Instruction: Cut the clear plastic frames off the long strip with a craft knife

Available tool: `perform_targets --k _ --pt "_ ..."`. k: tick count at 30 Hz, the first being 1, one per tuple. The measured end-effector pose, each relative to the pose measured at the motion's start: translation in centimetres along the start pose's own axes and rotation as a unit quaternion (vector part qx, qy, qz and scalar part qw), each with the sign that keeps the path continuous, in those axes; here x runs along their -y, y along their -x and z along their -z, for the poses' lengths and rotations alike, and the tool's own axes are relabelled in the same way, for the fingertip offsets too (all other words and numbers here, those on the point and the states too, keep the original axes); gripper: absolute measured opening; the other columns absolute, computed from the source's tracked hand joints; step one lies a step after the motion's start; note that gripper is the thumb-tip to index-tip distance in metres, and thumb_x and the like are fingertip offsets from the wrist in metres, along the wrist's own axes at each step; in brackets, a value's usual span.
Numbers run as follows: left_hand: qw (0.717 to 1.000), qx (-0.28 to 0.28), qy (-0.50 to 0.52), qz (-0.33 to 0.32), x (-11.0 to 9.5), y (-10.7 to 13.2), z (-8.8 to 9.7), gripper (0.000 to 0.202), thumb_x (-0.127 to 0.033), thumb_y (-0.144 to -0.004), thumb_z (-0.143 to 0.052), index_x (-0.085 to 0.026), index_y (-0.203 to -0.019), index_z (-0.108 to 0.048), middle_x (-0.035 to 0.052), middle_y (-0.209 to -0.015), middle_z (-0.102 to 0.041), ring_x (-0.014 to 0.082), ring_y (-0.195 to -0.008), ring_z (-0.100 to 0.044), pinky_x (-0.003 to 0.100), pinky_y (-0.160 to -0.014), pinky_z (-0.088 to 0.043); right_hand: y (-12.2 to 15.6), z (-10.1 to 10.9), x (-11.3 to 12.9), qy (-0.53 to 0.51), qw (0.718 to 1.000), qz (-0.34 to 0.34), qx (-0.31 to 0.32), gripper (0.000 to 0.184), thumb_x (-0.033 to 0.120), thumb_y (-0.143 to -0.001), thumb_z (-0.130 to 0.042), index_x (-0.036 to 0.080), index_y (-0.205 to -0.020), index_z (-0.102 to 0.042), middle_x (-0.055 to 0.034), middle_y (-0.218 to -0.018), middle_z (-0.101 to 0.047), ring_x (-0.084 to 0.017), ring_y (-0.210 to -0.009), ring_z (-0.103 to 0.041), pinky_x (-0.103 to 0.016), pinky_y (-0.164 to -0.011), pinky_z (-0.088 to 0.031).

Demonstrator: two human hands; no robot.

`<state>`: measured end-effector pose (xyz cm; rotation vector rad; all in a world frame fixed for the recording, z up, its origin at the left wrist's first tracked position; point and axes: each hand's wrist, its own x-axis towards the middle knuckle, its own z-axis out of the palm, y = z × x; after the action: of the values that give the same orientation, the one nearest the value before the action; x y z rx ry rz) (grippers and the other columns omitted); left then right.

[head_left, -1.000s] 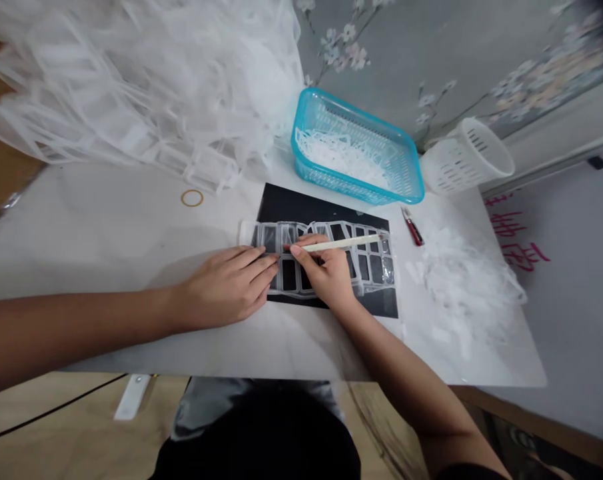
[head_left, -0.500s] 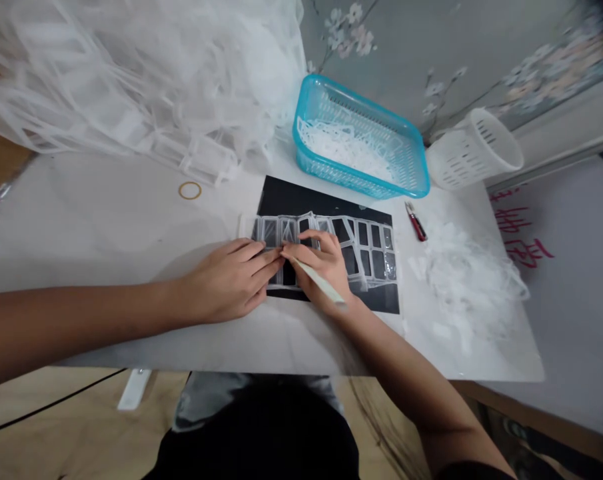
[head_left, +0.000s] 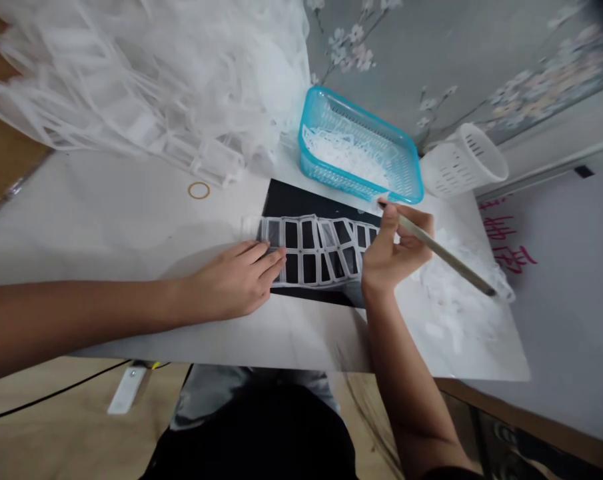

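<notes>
My left hand (head_left: 246,277) lies flat, fingers stretched out, on the left end of a row of clear plastic frames (head_left: 308,253) with rectangular windows. The overlapping frames rest on a black mat (head_left: 301,200). Pinched in my right hand (head_left: 394,250) is a slim, pale stick-like tool (head_left: 446,257), its rear end pointing down to the right. Its dark tip is beside the near right rim of the blue basket (head_left: 308,163), where a small white bit shows. I cannot tell whether the tip holds that bit. My right hand and forearm hide the right end of the row.
White strips lie inside the blue basket. A big heap of clear plastic frames (head_left: 171,87) fills the back left. A yellowish ring (head_left: 198,191) lies on the white table (head_left: 106,220). At right are a white perforated cup (head_left: 461,163) and a pile of plastic scraps (head_left: 456,293).
My right hand has moved right and away from me, from beside my left hand to near the basket, carrying the tool. The middle frames are now uncovered. My left hand stays in place.
</notes>
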<state>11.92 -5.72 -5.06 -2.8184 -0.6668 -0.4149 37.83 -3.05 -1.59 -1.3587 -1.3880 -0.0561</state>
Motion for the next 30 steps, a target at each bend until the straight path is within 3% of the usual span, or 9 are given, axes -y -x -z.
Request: perform_targets --k 2,6,8,24,30 --pt "0.999 -0.020 -0.035 -0.013 -0.3 0.2 0.3 0.038 -0.020 -0.093 -0.055 -0.004 -0.126 -0.064 0.0176 -0.135 -0.062 0.0312 -0.114 -0.063 0.043 -0.098 -0.050 0.9 -0.7 1.3 -0.050 0.998 0.003 0.041 0.013 0.030 -0.097 -0.056 0.022 -0.099 -0.065 -0.0057 -0.101 -0.071 -0.022 -0.098 -0.069 -0.045 -0.094 -0.054" --pt "0.996 -0.054 -0.066 -0.024 -0.6 0.5 0.8 0.026 -0.013 -0.091 -0.057 -0.003 -0.111 -0.070 0.0201 -0.115 -0.071 0.0293 -0.104 -0.068 0.041 -0.092 -0.054 3.9 -3.1 3.3 -0.085 0.962 0.005 0.258 0.014 0.029 -0.095 -0.059 0.025 -0.091 -0.071 -0.0014 -0.091 -0.075 -0.020 -0.093 -0.069 -0.041 -0.089 -0.056" --pt "0.996 -0.052 -0.069 -0.023 -0.7 0.5 0.9 0.025 -0.012 -0.091 -0.055 -0.002 -0.109 -0.070 0.0207 -0.111 -0.072 0.0278 -0.102 -0.069 0.039 -0.092 -0.055 5.1 -4.0 3.5 -0.090 0.946 0.000 0.310 0.015 0.030 -0.095 -0.060 0.026 -0.090 -0.073 -0.0012 -0.088 -0.075 -0.021 -0.094 -0.067 -0.040 -0.090 -0.056" --pt "0.996 -0.064 -0.066 -0.010 -0.7 0.6 0.4 0.026 -0.018 -0.093 -0.057 -0.001 -0.109 -0.070 0.0227 -0.113 -0.071 0.0279 -0.102 -0.070 0.038 -0.092 -0.056 6.0 -4.8 2.7 -0.113 0.938 -0.070 0.320 0.013 0.033 -0.090 -0.067 0.023 -0.089 -0.076 -0.0042 -0.090 -0.077 -0.023 -0.107 -0.068 -0.039 -0.094 -0.056" --pt "0.995 -0.061 -0.079 -0.011 -0.6 0.6 0.4 0.027 -0.019 -0.092 -0.057 -0.003 -0.108 -0.071 0.0210 -0.114 -0.072 0.0276 -0.102 -0.071 0.036 -0.092 -0.057 5.7 -4.8 3.0 -0.102 0.934 -0.061 0.337 0.012 0.032 -0.090 -0.067 0.025 -0.088 -0.076 -0.0030 -0.087 -0.077 -0.024 -0.110 -0.067 -0.040 -0.093 -0.056"
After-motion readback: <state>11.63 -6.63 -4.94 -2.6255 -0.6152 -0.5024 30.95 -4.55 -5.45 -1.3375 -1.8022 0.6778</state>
